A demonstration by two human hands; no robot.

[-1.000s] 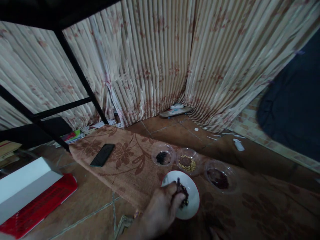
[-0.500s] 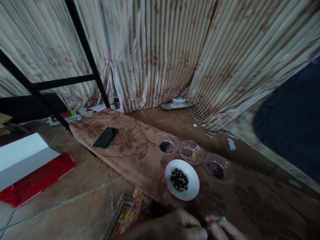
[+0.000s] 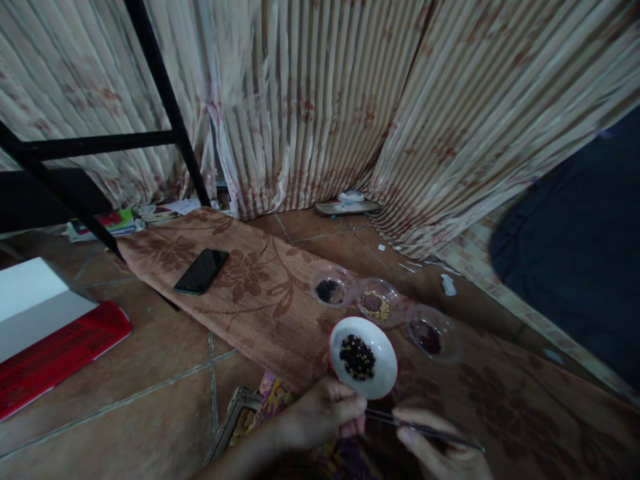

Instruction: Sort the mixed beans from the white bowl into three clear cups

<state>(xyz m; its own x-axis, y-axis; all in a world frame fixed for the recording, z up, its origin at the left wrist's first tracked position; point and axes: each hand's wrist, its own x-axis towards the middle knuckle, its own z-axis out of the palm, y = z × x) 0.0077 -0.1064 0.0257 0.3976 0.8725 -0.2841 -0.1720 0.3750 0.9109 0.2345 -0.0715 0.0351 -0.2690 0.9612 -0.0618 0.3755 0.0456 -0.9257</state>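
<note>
My right hand (image 3: 433,443) grips a pair of slim dark metal tweezers (image 3: 440,435), which lie across in front of me. Their tips point left and meet the fingers of my left hand (image 3: 327,413), closed around that end. Just beyond my hands stands a white bowl with a red rim (image 3: 384,350), holding a mix of dark and pale yellow beans (image 3: 357,358). Behind it are three clear plastic cups: one with black beans (image 3: 327,291), one with yellow beans (image 3: 376,305), one with dark red beans (image 3: 425,335).
A brown floral cloth (image 3: 270,313) covers the long low table. On its left part lies a black phone (image 3: 201,271). A red and white box (image 3: 55,327) sits on the tiled floor, below a black metal frame (image 3: 165,80). Striped curtains (image 3: 310,100) hang behind.
Both hands have risen toward the bowl and come further into view. The tweezers now show clearly between them. The whole view has shifted slightly; the bowl and cups stay put.
</note>
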